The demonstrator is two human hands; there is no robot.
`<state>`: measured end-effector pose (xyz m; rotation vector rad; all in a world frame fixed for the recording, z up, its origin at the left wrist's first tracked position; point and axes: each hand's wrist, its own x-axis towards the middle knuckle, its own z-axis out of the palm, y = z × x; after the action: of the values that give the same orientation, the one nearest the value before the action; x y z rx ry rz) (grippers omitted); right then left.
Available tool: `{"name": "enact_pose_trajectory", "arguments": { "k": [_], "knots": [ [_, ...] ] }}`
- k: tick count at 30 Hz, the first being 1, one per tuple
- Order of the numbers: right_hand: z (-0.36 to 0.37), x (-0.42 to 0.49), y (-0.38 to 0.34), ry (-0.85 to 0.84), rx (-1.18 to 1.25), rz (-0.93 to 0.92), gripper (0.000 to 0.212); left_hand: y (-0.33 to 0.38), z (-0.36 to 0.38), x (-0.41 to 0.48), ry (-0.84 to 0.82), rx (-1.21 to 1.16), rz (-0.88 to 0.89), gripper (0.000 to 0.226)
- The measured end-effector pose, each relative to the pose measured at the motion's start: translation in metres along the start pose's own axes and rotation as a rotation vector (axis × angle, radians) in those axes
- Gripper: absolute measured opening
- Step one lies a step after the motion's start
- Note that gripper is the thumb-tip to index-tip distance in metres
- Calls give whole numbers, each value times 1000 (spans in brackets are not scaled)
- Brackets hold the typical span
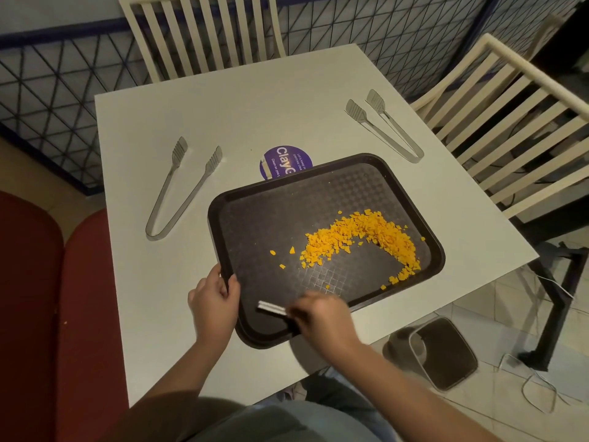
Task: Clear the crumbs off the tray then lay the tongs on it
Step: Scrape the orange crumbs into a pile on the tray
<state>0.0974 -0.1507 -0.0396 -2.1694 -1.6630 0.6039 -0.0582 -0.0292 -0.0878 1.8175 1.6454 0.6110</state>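
A dark brown tray (274, 215) lies slanted on the white table (178, 116), its near right corner over the table's edge. Orange crumbs (366, 237) form a curved heap on its right half, with a few strays to the left. My left hand (214, 296) grips the tray's near left rim. My right hand (322, 315), blurred, holds a small brush with white bristles (271, 308) over the tray's near end. One pair of clear tongs (178, 189) lies on the table left of the tray, another pair (387, 126) at the far right.
A purple round sticker (283, 161) shows past the tray's far rim. A small bin (443, 352) stands on the floor below the table's right corner. Slatted chairs stand at the far side (204, 33) and right (497, 106). A red seat (47, 298) is at left.
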Motion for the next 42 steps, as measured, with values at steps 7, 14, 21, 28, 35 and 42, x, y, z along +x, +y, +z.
{"name": "enact_pose_trajectory", "arguments": {
  "k": [7, 14, 21, 28, 35, 42],
  "knots": [
    [4, 0, 20, 83, -42, 177, 14, 3, -3, -2, -9, -5, 3, 32],
    [-51, 3, 83, 144, -132, 453, 15, 0, -2, 0, -25, -7, 13, 34],
    [-85, 7, 133, 249, -194, 590, 23, 0, -1, -1, -17, -9, 30, 31],
    [-64, 23, 51, 162, -28, 346, 14, 2, -1, -1, 2, 1, 29, 28],
    [7, 63, -42, -51, -29, 121, 22, 3, -3, 0, -6, 50, 38, 24],
    [-13, 81, -4, 42, -116, 369, 19, 5, -3, -2, -34, 7, -19, 39]
  ]
}}
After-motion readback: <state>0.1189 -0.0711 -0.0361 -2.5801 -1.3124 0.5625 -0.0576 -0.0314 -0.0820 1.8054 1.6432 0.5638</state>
